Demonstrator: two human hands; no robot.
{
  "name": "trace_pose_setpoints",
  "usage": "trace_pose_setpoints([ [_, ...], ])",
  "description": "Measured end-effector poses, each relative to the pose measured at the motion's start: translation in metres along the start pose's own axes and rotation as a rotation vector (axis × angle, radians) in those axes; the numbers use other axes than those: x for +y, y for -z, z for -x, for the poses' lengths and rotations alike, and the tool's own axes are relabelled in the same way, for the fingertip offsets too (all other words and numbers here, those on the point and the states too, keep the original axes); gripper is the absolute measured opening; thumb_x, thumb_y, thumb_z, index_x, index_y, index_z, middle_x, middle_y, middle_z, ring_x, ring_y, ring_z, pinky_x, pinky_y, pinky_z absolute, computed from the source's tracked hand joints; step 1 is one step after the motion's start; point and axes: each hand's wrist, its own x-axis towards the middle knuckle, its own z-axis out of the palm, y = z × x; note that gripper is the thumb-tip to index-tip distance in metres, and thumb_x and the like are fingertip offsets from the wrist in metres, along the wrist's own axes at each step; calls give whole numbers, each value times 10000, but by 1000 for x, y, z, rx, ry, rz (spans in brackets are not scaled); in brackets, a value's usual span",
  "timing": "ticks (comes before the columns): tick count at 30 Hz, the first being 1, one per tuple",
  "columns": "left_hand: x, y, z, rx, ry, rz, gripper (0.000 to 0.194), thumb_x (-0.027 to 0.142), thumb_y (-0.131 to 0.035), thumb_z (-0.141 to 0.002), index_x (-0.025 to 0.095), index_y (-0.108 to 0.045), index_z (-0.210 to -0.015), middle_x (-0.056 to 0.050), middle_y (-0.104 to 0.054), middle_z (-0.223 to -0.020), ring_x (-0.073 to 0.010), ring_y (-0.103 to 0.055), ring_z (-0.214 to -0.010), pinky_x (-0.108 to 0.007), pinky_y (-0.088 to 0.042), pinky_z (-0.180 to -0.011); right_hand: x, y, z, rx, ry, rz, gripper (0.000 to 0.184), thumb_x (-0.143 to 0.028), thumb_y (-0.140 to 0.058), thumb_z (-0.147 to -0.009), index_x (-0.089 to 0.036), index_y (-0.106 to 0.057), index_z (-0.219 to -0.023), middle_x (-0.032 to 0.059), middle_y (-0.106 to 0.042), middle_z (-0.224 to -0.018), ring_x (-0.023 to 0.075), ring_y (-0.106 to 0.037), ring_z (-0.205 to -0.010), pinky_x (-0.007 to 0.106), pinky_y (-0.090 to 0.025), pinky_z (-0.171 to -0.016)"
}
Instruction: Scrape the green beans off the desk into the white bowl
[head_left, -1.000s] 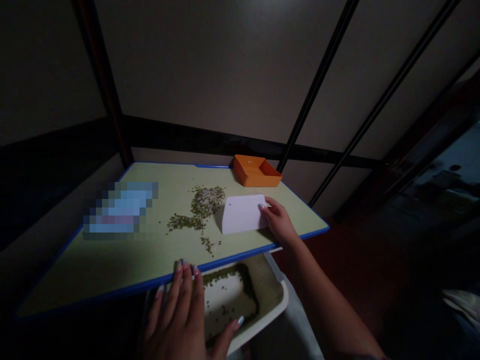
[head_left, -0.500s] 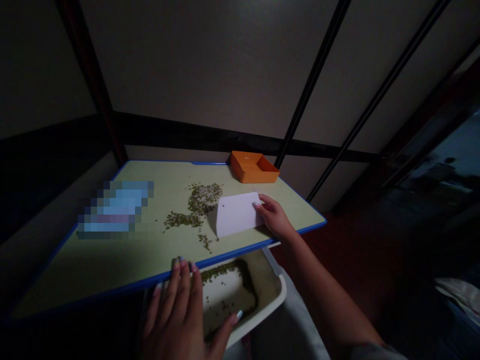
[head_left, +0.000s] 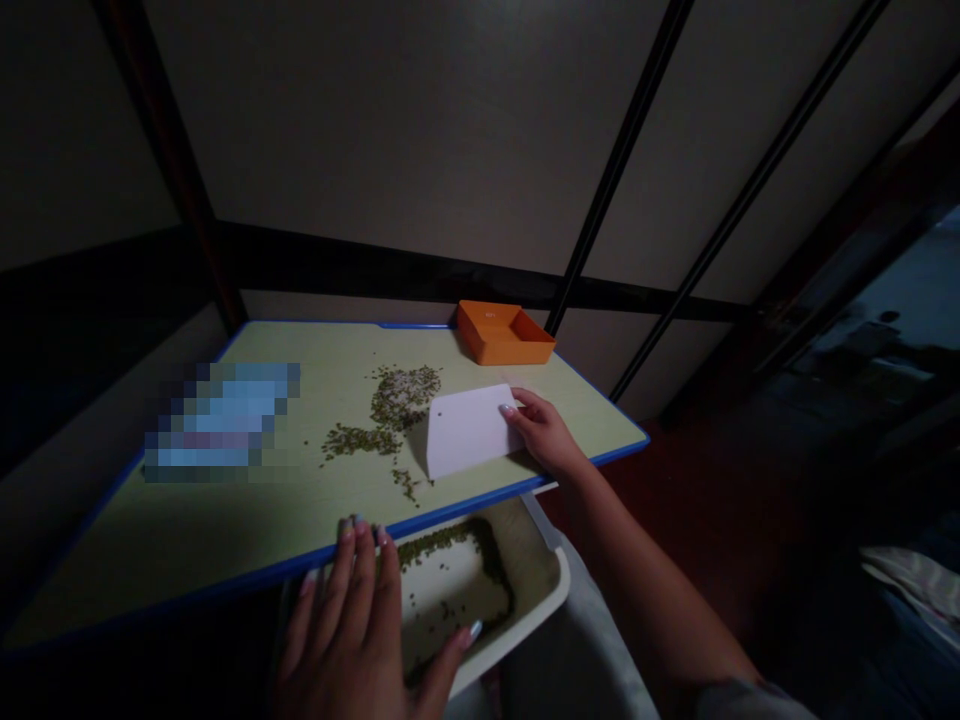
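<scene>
Left hand [head_left: 345, 630]: fingers spread wide, tips at the blue edge of the counter [head_left: 322, 345].
Tub [head_left: 534, 560]: below that edge, seeds inside; I judge it stiff, best held by the rim.
Right hand [head_left: 551, 437]: fingers pinching the card's right end.
Card [head_left: 466, 430]: tilted on the counter; I expect it light, thin, bendy.
Seeds [head_left: 405, 392]: loose left of the card; probably hard, prone to roll.
Orange box [head_left: 516, 352]: far edge, likely light.
</scene>
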Motion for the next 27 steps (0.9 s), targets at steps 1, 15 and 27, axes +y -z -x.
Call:
trace_pose_setpoints([
  [1,0,0,1,-17,-1,5,955,646,-425,-869,26,-169,-1548,-273,-426,-1527,-369,-366,-1446,-514,-276,-1130,-1,0,0,-1,3,2,385,-483,-766,-740,-194,-711,-987,5,-688,-738,139,-557,-607,253,-413,-571],
  [15,-2,-1,1,-27,-16,13,978,672,-410,-884,-13,-177,-1542,-302,-381,-1543,-395,-344,-1452,-551,-318,-1096,0,-2,-1,-35,-43,-40,420,-500,-783,-706,-205,-696,-992,-5,-693,-734,134,-561,-590,250,-405,-571],
  [27,-4,-2,4,-29,-9,27,1004,669,-454,-860,24,-134,-1560,-303,-386,-1539,-396,-357,-1449,-555,-326,-1105,-1,-1,0,-23,-44,-53,437,-505,-809,-677,-203,-705,-976,-22,-689,-678,121,-554,-551,229,-382,-519],
])
